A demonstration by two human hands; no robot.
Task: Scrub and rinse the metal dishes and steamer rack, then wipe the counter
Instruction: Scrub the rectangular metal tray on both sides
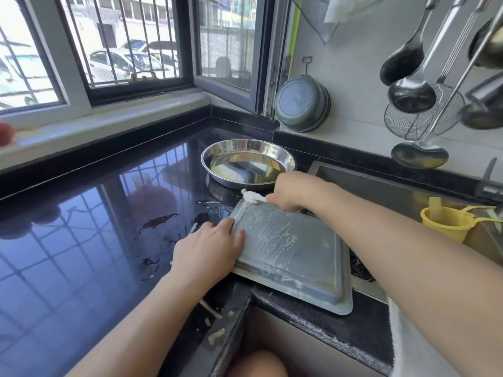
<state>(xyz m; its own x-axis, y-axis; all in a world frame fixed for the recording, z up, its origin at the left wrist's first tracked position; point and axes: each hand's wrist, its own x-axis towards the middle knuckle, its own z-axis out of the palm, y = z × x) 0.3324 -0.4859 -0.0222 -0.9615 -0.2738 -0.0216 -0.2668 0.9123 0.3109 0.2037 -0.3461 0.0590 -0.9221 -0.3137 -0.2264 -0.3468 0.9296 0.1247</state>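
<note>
Counter, glossy black stone (81, 240), fills left of frame, wet near centre. Rectangular grey metal tray (292, 254) lies upside down at centre, bridging counter edge and sink so suds drain, I judge. Round steel dish (247, 163) waits above it. My left hand (206, 254) clamps tray's left rim, steadying. My right hand (296, 190) grips white scrubbing cloth (251, 196) at far edge.

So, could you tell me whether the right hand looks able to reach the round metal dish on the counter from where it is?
Probably yes. The right hand, gripping a white cloth at the tray's far edge, sits just in front of the round dish, with nothing between them; it would have to free its fingers first.
</note>
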